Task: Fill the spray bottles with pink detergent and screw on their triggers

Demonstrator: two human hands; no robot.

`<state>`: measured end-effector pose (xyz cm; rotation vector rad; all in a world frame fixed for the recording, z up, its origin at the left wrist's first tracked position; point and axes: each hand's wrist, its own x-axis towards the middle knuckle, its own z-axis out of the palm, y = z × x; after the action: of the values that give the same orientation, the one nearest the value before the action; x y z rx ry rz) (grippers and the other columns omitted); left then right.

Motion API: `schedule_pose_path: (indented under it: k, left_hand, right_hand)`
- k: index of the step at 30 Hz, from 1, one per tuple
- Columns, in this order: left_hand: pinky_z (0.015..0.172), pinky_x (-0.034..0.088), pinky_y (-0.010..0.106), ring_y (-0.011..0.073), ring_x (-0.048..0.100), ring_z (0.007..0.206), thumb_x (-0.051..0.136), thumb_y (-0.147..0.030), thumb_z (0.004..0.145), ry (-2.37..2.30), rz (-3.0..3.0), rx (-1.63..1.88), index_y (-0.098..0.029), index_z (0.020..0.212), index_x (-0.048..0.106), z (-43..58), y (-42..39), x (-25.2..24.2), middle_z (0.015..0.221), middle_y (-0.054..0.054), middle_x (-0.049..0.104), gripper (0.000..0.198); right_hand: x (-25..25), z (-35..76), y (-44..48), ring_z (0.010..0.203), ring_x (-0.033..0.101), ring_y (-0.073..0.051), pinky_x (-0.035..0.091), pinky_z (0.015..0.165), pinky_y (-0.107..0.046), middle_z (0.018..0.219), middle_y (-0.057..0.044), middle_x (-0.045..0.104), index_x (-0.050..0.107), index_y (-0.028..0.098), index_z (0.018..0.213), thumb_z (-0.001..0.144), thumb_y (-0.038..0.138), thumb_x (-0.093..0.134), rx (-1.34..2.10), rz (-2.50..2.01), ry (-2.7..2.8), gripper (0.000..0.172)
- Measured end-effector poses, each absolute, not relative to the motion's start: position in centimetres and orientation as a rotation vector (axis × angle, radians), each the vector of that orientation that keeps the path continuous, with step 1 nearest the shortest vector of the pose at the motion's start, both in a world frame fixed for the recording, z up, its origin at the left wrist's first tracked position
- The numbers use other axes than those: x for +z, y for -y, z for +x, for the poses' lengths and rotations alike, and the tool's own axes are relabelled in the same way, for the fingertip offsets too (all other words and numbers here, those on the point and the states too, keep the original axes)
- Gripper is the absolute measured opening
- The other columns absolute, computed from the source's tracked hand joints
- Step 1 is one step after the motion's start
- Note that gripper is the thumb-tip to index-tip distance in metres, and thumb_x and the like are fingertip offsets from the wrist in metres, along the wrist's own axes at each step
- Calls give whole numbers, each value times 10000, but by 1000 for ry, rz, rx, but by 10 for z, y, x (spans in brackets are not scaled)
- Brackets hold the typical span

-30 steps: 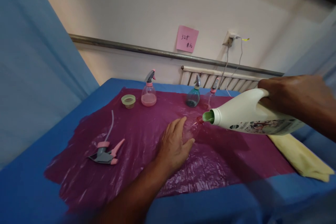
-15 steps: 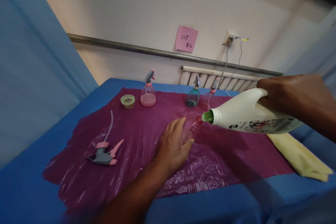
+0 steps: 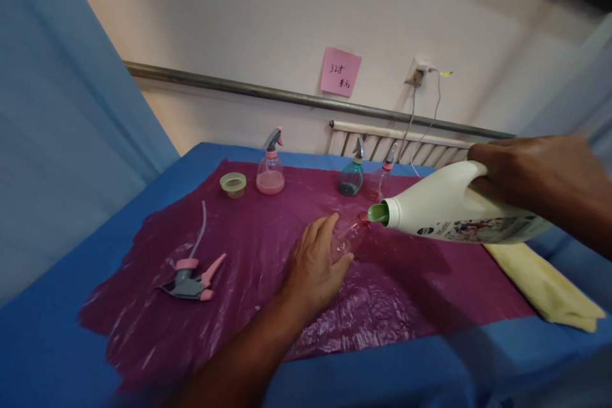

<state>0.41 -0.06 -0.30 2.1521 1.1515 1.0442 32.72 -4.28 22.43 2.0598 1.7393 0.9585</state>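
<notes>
My left hand (image 3: 318, 258) is closed around a clear spray bottle body (image 3: 350, 234), which leans to the right with its open neck uppermost. Its lower part is partly hidden by my fingers. By the handle, my right hand (image 3: 521, 169) holds a large cream detergent jug (image 3: 444, 207) tipped almost level. The jug's green spout (image 3: 378, 213) is right at the neck of the clear bottle; whether liquid is flowing I cannot tell. A grey and pink spray head (image 3: 189, 280) with its dip tube lies loose on the left.
Purple plastic sheeting (image 3: 268, 236) covers the blue table cover (image 3: 62, 261). Along the back stand a small tub (image 3: 233, 185), a pink-filled spray bottle (image 3: 270, 175), a teal spray bottle (image 3: 351, 177) and a clear one (image 3: 381, 180). A folded yellow cloth (image 3: 545, 287) lies at right.
The clear bottle in my left hand has tilted very slightly. Both hands and the jug stay practically where they were.
</notes>
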Motion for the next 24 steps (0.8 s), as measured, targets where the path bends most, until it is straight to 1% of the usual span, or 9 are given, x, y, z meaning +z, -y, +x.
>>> schedule_pose_path:
  k: [5, 10, 12, 15, 18, 21, 24]
  left_hand:
    - [1311, 453, 562, 331, 559, 1512, 768, -246, 938, -1147, 2158, 1038, -255, 1639, 482, 4, 1, -1, 1613, 123, 594, 757]
    - [1304, 462, 574, 340, 561, 1514, 764, -250, 936, -1149, 2145, 1040, -259, 1640, 485, 5, 0, -2, 1613, 128, 594, 757]
    - [1303, 462, 573, 343, 563, 1511, 765, -259, 936, -1151, 2148, 1041, -240, 1642, 486, 4, 0, -2, 1611, 137, 595, 760]
    - [1299, 461, 582, 347, 565, 1505, 762, -263, 937, -1157, 2148, 1043, -230, 1644, 487, 4, 0, -2, 1611, 142, 599, 760]
    - [1288, 472, 578, 349, 576, 1496, 765, -266, 930, -1172, 2121, 1037, -237, 1640, 497, 3, -1, -3, 1604, 139, 605, 759]
    - [1279, 484, 571, 349, 590, 1486, 775, -283, 927, -1182, 2090, 1039, -236, 1637, 506, 4, -2, -5, 1587, 138, 619, 761]
    - [1298, 462, 581, 354, 569, 1527, 783, -341, 941, -1185, 2048, 1040, -249, 1652, 487, 4, -1, -3, 1633, 136, 594, 776]
  right_hand:
    - [221, 332, 42, 740, 689, -257, 250, 537, -336, 948, -36, 816, 704, 311, 929, 937, 398, 567, 1008, 2052, -1717, 162]
    - [219, 334, 42, 707, 650, -239, 226, 560, -337, 912, -46, 797, 713, 300, 930, 912, 378, 621, 1001, 2043, -1741, 122]
    - [215, 336, 41, 711, 647, -236, 233, 571, -337, 921, -49, 799, 716, 295, 943, 909, 373, 652, 1001, 2058, -1723, 106]
    - [207, 337, 40, 773, 679, -245, 262, 585, -334, 966, -73, 812, 721, 283, 974, 924, 375, 673, 957, 2099, -1700, 115]
    - [198, 338, 38, 839, 695, -258, 283, 614, -341, 991, -108, 814, 734, 266, 1009, 964, 365, 641, 910, 2150, -1696, 143]
    - [187, 338, 36, 844, 686, -258, 296, 643, -355, 1004, -136, 814, 761, 256, 1068, 998, 354, 580, 787, 2259, -1712, 217]
    - [172, 342, 32, 842, 678, -258, 320, 669, -363, 1036, -158, 822, 780, 242, 1147, 1004, 347, 544, 678, 2403, -1765, 295]
